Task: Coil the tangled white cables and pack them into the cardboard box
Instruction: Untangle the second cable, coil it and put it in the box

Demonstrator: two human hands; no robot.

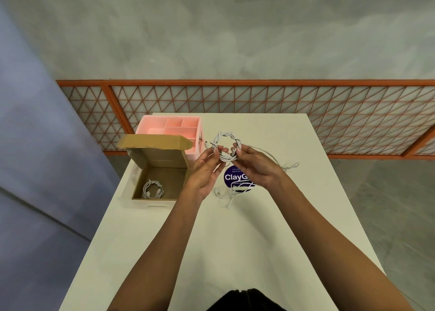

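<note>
Both hands hold one white cable coil [225, 139] in the air above the table's middle. My left hand [205, 169] pinches the coil's left side. My right hand [255, 164] grips its right side, fingers closed on the wound strands. A loose white cable [229, 196] with a USB plug lies tangled on the table below the hands, and another strand trails off to the right. The open cardboard box [141, 181] stands at the left with its lid flipped back. A coiled white cable [152, 189] lies inside it.
A pink compartment organiser [171, 127] stands behind the box at the table's far left. A round purple sticker [231, 176] lies under the loose cable. The white table [211, 240] ends close to the box's left side. An orange lattice railing runs behind.
</note>
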